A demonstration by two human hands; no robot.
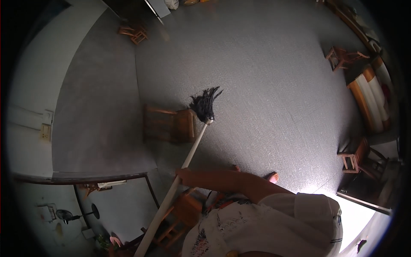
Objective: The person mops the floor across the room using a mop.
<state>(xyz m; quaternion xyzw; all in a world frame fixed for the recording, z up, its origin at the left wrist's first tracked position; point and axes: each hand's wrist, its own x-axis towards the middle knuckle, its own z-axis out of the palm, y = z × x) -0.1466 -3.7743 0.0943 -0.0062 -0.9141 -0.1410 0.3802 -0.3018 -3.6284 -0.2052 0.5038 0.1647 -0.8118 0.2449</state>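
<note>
My right hand [183,176] grips the pale shaft of a mop [192,151], with my arm reaching across my body to the left. The shaft runs from the bottom edge up to a head of dark strands [204,104], which lies spread on the grey floor [257,96]. Right beside the mop head is a wooden chair [184,125], close to the strands; whether they touch is hard to tell. My left hand is out of view. Parts of my feet [273,177] show below my forearm.
Another wooden chair [186,208] stands beside my body, behind the shaft. More wooden chairs stand at the far left [136,33] and along the right [356,157], near a cushioned wooden seat [369,96]. A wall with an electrical socket [45,132] and a doorway are at left.
</note>
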